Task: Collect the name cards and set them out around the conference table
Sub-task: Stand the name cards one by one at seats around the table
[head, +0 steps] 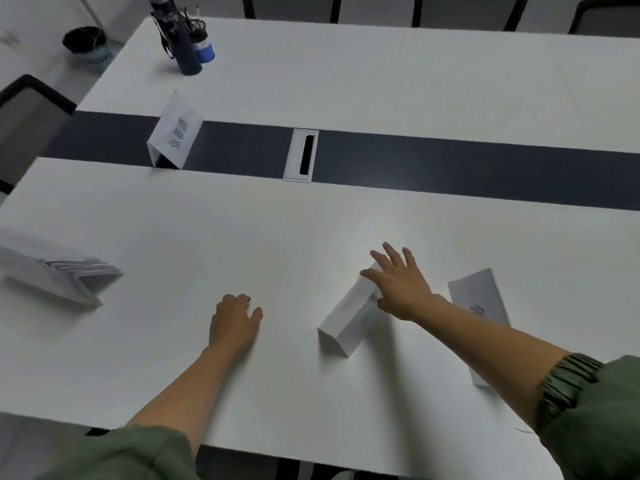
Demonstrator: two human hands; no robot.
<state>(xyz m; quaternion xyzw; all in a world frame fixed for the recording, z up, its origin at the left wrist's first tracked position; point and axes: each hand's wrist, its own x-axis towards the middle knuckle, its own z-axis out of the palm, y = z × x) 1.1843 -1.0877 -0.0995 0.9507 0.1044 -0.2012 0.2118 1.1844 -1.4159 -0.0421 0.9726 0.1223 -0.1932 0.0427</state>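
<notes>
Head view: my right hand, fingers spread wide, rests on a folded name card, probably to square it up; left hand loosely curled, empty, braced on the table.

A: Can any writing be made out?

B: Only on the folded name card standing on the dark centre strip towards the counter's far left corner. It carries three Chinese characters; the first looks like 张, the other two are too blurred.

A: And the card near the right end of the near edge?

B: There is a faint grey print, unreadable. The blue cup at the far left corner has a pale label, also illegible.
</notes>
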